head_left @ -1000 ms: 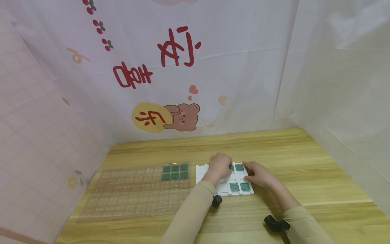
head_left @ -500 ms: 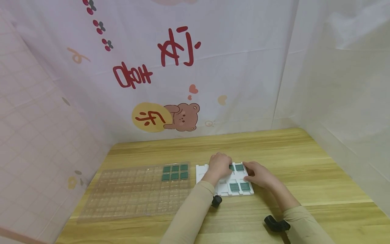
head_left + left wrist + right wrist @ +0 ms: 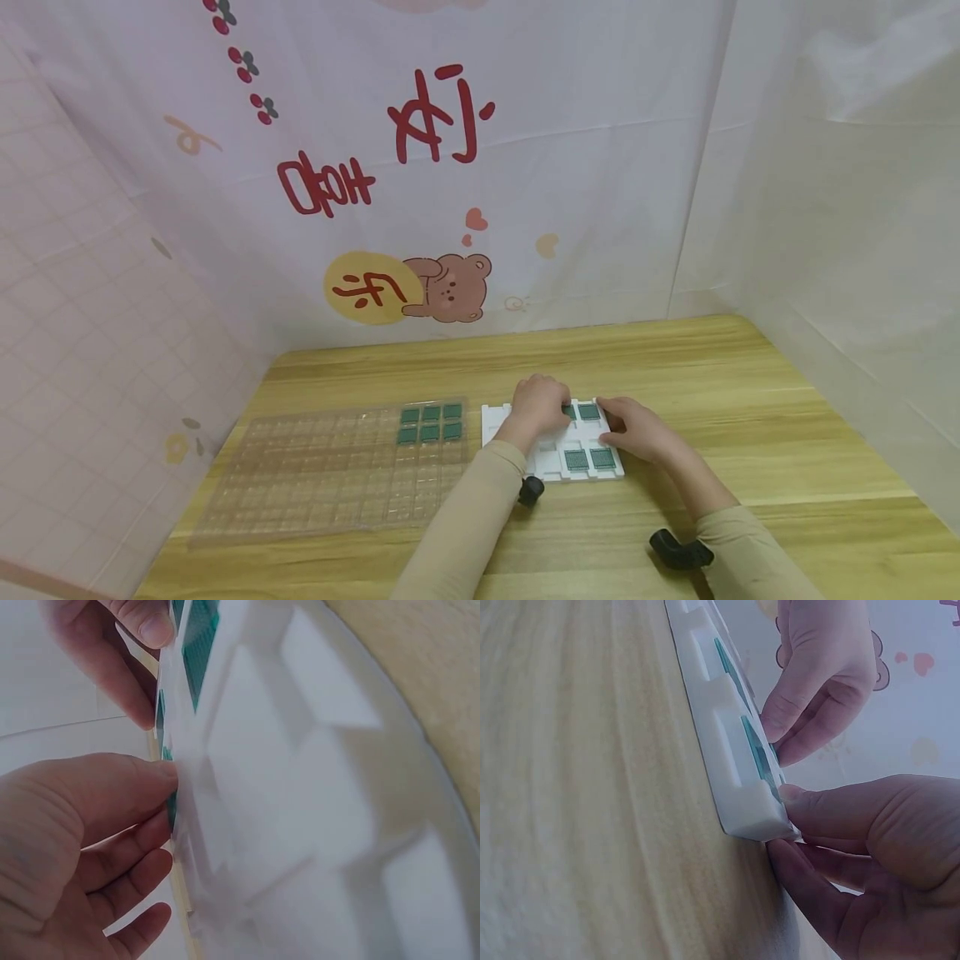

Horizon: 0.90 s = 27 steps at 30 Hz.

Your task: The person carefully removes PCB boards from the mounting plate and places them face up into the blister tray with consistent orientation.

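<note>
A white slotted tray [image 3: 550, 463] lies on the table, with small green circuit boards [image 3: 577, 460] in its right-hand slots. My left hand [image 3: 538, 407] reaches over the tray's far row. In the left wrist view, its thumb and forefinger pinch a green circuit board [image 3: 172, 814] at a slot; most of that board is hidden by the fingers. At the tray's right end, my right hand [image 3: 637, 427] grips the rim, thumb on top and fingers against the side, as the right wrist view shows.
Left of the white tray lies a clear plastic tray [image 3: 315, 475] with many pockets. Several green boards [image 3: 431, 433] fill pockets in its far right corner. A printed white curtain [image 3: 585, 167] rises behind the wooden table [image 3: 780, 450].
</note>
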{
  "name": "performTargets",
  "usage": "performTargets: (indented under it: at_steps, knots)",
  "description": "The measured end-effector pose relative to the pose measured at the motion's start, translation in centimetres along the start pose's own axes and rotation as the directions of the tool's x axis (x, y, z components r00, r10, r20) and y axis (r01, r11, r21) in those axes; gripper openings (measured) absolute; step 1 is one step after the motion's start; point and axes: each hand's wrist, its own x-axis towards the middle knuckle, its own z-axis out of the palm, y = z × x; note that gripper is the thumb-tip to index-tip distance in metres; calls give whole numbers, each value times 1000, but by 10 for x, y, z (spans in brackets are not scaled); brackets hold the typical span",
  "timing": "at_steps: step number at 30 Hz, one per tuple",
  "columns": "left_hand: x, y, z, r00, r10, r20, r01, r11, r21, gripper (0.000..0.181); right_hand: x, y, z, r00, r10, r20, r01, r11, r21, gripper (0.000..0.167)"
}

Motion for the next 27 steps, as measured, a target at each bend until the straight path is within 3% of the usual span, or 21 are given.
performTargets:
  at_steps: [14, 27]
  knots:
    - [2, -8, 3, 999, 17, -33, -19, 997, -75, 18, 1, -2, 0, 1000, 3, 6, -3, 1000, 12, 61]
    - [-14, -10, -8, 990, 73, -124, -88, 989, -116, 24, -1, 0, 1, 1000, 4, -2, -4, 1000, 30, 61]
